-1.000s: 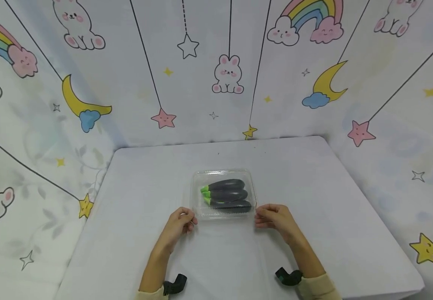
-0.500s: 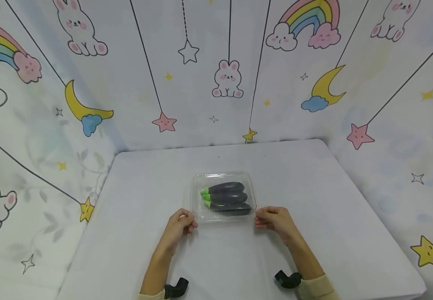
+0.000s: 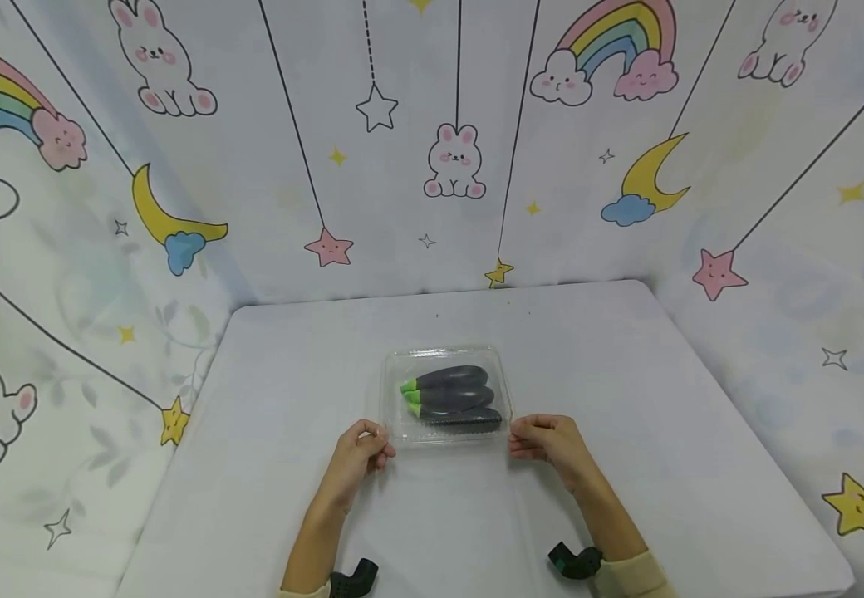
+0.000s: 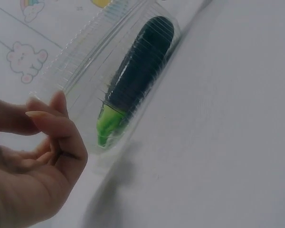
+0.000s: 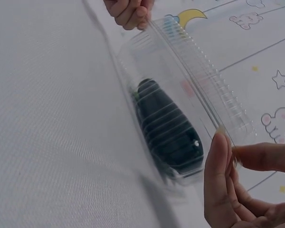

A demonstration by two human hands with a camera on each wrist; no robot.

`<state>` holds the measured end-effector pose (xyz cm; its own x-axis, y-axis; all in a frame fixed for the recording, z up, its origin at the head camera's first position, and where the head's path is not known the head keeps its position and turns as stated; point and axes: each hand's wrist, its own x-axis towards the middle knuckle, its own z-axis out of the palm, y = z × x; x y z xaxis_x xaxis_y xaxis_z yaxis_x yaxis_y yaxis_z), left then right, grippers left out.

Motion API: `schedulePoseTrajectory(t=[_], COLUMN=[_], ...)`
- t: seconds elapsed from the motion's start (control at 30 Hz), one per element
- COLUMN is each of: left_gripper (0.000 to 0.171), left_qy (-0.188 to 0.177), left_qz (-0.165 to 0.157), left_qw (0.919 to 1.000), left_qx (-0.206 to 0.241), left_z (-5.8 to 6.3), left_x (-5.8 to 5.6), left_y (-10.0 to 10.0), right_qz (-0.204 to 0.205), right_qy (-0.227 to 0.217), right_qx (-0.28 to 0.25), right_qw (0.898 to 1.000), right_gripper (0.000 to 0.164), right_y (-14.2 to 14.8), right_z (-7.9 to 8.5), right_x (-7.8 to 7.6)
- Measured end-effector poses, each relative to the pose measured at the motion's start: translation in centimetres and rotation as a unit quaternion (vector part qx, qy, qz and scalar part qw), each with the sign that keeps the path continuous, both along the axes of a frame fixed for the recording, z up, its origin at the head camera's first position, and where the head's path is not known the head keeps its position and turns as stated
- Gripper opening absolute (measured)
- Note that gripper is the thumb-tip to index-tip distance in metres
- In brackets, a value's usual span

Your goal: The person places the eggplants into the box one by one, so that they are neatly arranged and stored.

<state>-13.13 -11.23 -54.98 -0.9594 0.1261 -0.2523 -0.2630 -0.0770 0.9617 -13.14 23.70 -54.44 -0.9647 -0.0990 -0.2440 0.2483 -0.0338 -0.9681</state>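
A clear plastic box with its lid down sits on the white table. Three dark eggplants with green stem ends lie side by side inside it, stems to the left. My left hand pinches the rim at the box's near left corner between thumb and finger. At the near right corner, my right hand pinches the rim the same way. Both wrist views show the ribbed side wall and an eggplant through the plastic, with the rim between thumb and finger in the right wrist view.
The white table stretches out on all sides of the box. A cartoon-printed cloth wall rises behind and beside it. Black wrist cameras sit on both forearms, by the sleeves.
The whole head view has shifted slightly, with everything a little lower in the picture. Both hands and the box keep the same places relative to each other.
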Motion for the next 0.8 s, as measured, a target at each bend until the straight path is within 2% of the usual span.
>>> schedulePoseTrajectory(t=[0.23, 0.33, 0.5, 0.63, 0.8], left_gripper=[0.006, 0.005, 0.004, 0.009, 0.024], left_qy=[0.01, 0.004, -0.004, -0.003, -0.01], left_qz=[0.008, 0.013, 0.001, -0.014, -0.031], left_qw=[0.9999, 0.9999, 0.9999, 0.9992, 0.9977], left_qx=[0.004, 0.007, -0.014, -0.038, -0.06], left_z=[-0.2, -0.1, 0.4, 0.6, 0.6], left_x=[0.1, 0.1, 0.1, 0.2, 0.3], left_y=[0.1, 0.2, -0.1, -0.6, -1.2], right_qz=[-0.008, -0.013, -0.02, 0.0, 0.027], right_qy=[0.005, 0.005, 0.004, 0.011, 0.032], right_qx=[-0.001, -0.002, -0.004, 0.019, 0.076], right_qw=[1.0, 1.0, 1.0, 1.0, 0.996], right_gripper=[0.032, 0.03, 0.033, 0.036, 0.042], right_y=[-0.2, -0.3, -0.3, -0.1, 0.5], right_z=[0.2, 0.2, -0.1, -0.3, 0.1], right_x=[0.2, 0.2, 0.0, -0.2, -0.3])
